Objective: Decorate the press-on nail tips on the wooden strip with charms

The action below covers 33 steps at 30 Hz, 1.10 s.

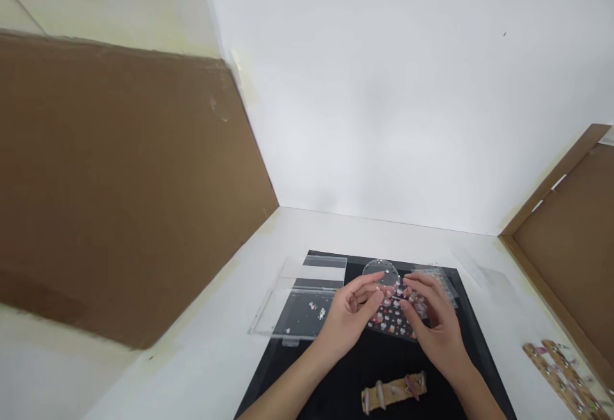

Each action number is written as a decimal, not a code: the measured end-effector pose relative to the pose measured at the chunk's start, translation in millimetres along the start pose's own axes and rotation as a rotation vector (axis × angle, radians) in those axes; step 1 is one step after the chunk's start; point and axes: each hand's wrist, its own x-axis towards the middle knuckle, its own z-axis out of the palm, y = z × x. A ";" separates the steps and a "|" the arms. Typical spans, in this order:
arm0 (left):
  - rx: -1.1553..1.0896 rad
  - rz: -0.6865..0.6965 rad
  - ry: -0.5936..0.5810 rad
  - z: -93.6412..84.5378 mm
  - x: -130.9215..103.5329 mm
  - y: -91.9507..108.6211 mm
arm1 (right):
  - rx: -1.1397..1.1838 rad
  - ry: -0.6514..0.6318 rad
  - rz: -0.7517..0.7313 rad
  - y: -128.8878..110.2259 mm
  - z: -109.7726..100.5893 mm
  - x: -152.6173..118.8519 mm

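Observation:
My left hand (348,318) and my right hand (434,327) meet over a black mat (345,381) on the white table. Between their fingertips lies a sheet of small pink and white stickers (391,318). The left fingers pinch at a round clear disc (381,271) just above the sheet. The right fingers rest curled on the sheet's right part. What exactly each fingertip grips is too small to tell. A clear plastic tray (302,305) lies left of the left hand. Near the mat's front edge sits a tan strip holding several false nails (393,391).
A large brown cardboard panel (119,183) stands at the left, another cardboard panel (570,247) at the right. More tan nail strips (561,369) lie on the white table (201,343) at the far right. A white wall closes the back.

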 end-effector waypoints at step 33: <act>-0.241 -0.085 -0.003 12.9 -2.9 -2.3 | -0.289 0.040 -0.177 -0.4 -3.1 -1.7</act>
